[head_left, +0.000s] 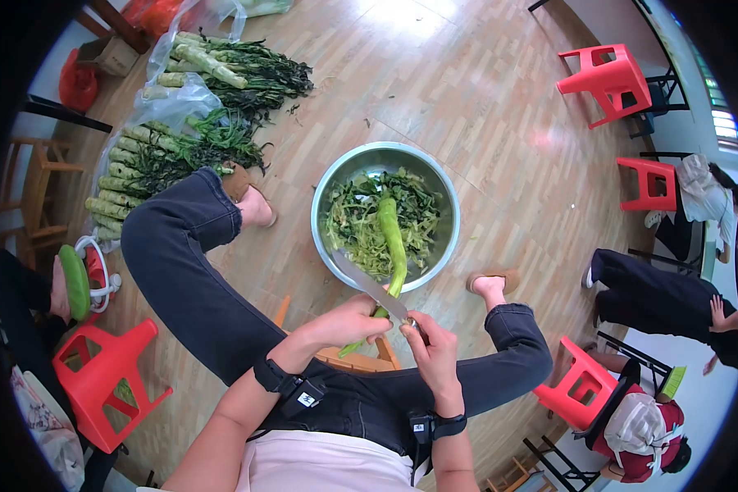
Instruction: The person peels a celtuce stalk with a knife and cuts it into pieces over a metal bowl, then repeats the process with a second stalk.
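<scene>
1. Pale shirt at the near edge.
2. Left grip: wrapped around the near part of 1 celtuce stalk, whose long axis runs far, over peelings in the steel basin.
3. Right grip: clenched on a knife, blade slanting far-left across the stalk.

And here the bright green stalk is curving forward from the left hand, its thicker end pointing away, while the knife is slanting forward and leftward across it, silvery blade showing, handle resting in the right hand.
</scene>
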